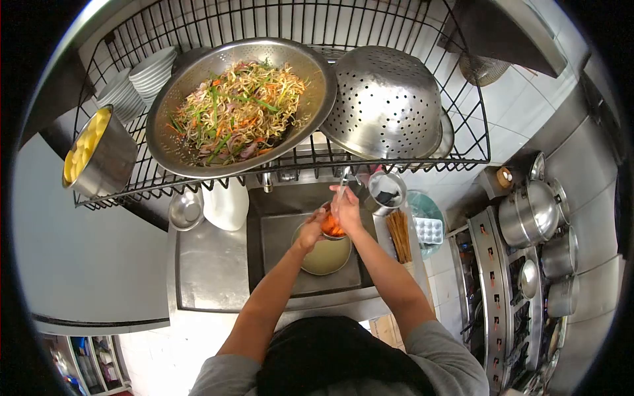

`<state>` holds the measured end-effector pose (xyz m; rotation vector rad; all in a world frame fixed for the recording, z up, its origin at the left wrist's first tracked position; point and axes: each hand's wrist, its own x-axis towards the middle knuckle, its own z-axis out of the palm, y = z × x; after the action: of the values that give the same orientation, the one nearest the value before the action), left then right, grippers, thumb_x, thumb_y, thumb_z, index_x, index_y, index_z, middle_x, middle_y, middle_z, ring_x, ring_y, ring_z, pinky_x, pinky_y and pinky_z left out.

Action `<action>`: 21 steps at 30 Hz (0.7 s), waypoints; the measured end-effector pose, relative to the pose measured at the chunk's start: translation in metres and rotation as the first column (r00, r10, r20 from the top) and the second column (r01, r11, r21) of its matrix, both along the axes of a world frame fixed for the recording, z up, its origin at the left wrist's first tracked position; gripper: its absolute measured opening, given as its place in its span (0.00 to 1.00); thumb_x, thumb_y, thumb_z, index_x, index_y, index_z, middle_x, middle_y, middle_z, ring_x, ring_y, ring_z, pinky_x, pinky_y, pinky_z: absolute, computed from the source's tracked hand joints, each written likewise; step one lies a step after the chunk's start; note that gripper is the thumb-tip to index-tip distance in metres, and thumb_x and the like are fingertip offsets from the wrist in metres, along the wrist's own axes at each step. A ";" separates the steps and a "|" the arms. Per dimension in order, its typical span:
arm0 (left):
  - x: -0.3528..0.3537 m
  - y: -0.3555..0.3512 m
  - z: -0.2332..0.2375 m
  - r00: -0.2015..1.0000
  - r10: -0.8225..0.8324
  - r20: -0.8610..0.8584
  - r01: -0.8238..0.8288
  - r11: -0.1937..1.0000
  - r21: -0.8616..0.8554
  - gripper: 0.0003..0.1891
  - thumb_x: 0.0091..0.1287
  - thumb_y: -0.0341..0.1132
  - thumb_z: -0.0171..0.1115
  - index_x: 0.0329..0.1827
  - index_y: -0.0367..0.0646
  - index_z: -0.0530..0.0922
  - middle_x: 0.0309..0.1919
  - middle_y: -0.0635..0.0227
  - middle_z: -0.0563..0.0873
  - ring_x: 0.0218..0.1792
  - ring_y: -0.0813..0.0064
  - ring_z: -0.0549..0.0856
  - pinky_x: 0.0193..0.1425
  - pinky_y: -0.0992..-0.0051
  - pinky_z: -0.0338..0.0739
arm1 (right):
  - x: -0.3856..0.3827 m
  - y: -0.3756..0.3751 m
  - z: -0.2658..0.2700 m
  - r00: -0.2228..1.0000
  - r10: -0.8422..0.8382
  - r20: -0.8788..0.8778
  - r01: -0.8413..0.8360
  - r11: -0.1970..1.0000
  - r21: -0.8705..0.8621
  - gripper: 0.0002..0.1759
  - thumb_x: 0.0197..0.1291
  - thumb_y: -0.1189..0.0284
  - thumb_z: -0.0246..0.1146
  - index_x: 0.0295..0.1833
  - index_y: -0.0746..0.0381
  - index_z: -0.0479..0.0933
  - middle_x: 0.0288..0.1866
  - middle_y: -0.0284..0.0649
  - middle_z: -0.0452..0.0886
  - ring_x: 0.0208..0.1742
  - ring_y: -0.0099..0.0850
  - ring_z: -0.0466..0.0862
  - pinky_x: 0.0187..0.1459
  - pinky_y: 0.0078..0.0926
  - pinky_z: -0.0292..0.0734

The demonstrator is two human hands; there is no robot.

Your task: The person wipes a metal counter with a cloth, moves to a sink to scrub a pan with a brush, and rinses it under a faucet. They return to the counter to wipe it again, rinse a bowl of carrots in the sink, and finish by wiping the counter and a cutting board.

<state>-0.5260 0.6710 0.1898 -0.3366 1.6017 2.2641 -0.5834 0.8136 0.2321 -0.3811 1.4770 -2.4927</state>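
Over the sink [264,264], a small metal bowl [335,237] of orange pieces [332,226], possibly carrot, is tilted between my hands. My left hand [310,229] is closed on the bowl's left side. At its right side is my right hand [346,210], fingers bent and reaching up close to the tap [345,177]; they seem to grip the bowl, though their inner side is hidden. Below, a round basin [326,259] with pale, cloudy liquid stands in the sink, partly covered by the bowl and my forearms.
Overhead, a wire rack [277,14] carries a colander [158,135] of noodle-like strands and vegetables, an upturned colander [386,99], stacked plates [153,66] and a metal container [109,162] with yellow pieces. Wooden sticks [399,234] lie right of the sink. Farther right is a stove [492,290].
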 end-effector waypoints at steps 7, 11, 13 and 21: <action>-0.002 -0.009 -0.004 0.998 0.001 -0.064 0.001 1.000 0.024 0.38 0.67 0.68 0.52 0.71 0.52 0.68 0.64 0.63 0.76 0.62 0.64 0.76 0.58 0.59 0.78 | 0.010 -0.011 0.027 0.991 -0.113 -0.077 0.129 0.961 0.246 0.16 0.71 0.62 0.60 0.56 0.62 0.77 0.35 0.33 0.81 0.36 0.21 0.80 0.38 0.18 0.74; -0.004 -0.006 0.006 0.997 -0.036 -0.065 0.036 0.999 0.010 0.38 0.68 0.68 0.52 0.71 0.51 0.68 0.63 0.64 0.77 0.60 0.65 0.79 0.57 0.59 0.78 | 0.003 0.012 0.026 0.998 -0.054 0.027 0.036 0.895 0.445 0.15 0.73 0.64 0.56 0.53 0.64 0.79 0.38 0.36 0.83 0.37 0.21 0.82 0.41 0.19 0.78; 0.007 -0.010 0.020 0.976 -0.058 -0.211 0.088 0.987 0.138 0.35 0.69 0.65 0.52 0.70 0.49 0.69 0.61 0.63 0.78 0.60 0.65 0.80 0.58 0.60 0.79 | 0.004 0.013 0.027 0.998 0.042 0.036 -0.050 0.960 0.277 0.14 0.70 0.66 0.60 0.53 0.64 0.78 0.37 0.35 0.83 0.36 0.22 0.81 0.40 0.19 0.76; 0.013 -0.018 0.016 0.996 0.048 -0.071 -0.043 0.997 0.068 0.34 0.70 0.62 0.54 0.68 0.44 0.70 0.62 0.60 0.77 0.59 0.63 0.81 0.57 0.58 0.81 | -0.008 0.044 0.038 0.996 0.030 -0.079 0.010 0.885 0.465 0.09 0.69 0.75 0.59 0.49 0.68 0.78 0.42 0.41 0.85 0.42 0.25 0.85 0.43 0.24 0.82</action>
<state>-0.5129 0.6526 0.2057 -0.2793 1.5644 2.3833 -0.5916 0.8572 0.2701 -0.4021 2.0282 -2.0334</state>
